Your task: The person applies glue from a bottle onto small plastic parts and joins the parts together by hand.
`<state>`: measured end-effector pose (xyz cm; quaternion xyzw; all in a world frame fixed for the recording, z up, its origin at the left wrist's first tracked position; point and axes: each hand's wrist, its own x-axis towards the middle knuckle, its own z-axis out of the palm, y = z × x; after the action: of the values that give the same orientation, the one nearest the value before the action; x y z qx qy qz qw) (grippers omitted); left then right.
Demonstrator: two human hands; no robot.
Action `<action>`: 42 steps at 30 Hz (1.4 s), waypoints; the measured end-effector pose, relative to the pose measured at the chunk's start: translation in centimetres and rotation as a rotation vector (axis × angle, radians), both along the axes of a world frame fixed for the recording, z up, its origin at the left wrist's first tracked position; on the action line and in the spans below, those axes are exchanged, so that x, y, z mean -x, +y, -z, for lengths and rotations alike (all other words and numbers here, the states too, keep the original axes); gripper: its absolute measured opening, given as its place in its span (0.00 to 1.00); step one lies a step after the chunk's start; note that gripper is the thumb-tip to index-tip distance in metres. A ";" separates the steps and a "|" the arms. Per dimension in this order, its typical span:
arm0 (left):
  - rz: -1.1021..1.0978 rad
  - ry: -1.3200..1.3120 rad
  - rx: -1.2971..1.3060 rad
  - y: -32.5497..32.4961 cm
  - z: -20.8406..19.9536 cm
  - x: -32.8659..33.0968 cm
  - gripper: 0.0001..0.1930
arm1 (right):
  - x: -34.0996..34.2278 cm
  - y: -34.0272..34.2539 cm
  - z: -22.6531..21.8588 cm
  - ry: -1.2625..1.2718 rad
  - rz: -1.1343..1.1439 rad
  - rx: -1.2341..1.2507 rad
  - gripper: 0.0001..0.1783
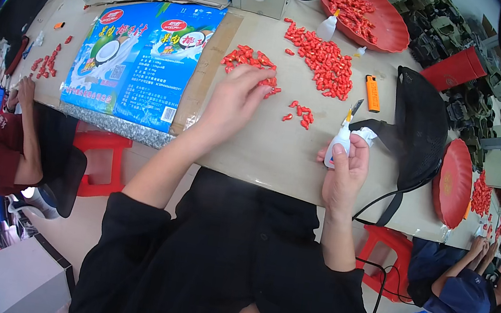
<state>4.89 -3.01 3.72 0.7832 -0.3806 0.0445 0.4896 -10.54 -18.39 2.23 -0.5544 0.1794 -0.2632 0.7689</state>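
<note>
Worktable (289, 152): beige, mid-frame; one blue printed sheet (142, 64), one orange lighter (372, 94), two red trays (461, 186) toward the right.
Red pieces (324, 64): three groups, upper centre; individual pieces too many to count.
Left hand (239, 97): fingers bent, touching the upper-centre group; grip hidden, cannot tell.
Right hand (346, 173): closed around one white bottle (337, 144), right of centre.
Bottle axis: near vertical, nozzle toward frame top, slight rightward lean.

orange lighter (372, 93) | black fabric item (425, 120) | blue printed sheet (141, 67) | red canister (455, 69)
</note>
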 end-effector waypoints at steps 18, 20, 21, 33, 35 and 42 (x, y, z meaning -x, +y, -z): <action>0.493 1.450 0.642 1.4 1.4 5.7 0.24 | -0.8 0.2 -0.6 -0.190 -0.142 -0.610 0.15; 0.423 1.293 0.542 0.9 0.8 6.2 0.23 | -0.7 0.2 -0.4 -0.175 -0.160 -0.438 0.15; 0.353 1.133 0.444 0.8 0.6 6.4 0.22 | -0.7 0.2 -0.3 -0.174 -0.158 -0.439 0.15; 0.206 0.722 0.228 -0.2 2.6 6.9 0.14 | -0.4 0.1 0.4 -0.293 -0.165 -0.345 0.13; 0.201 0.704 0.211 -0.2 2.6 7.1 0.14 | -0.1 0.2 0.4 -0.252 -0.110 -0.159 0.14; 0.144 0.723 0.315 -0.4 3.0 7.3 0.14 | 0.6 1.6 0.8 -0.324 -0.024 0.236 0.17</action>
<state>-2.42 -3.42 0.75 0.6350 -0.2262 -0.2108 0.7079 -11.13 -16.80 1.44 -0.5934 0.0146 -0.3588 0.7204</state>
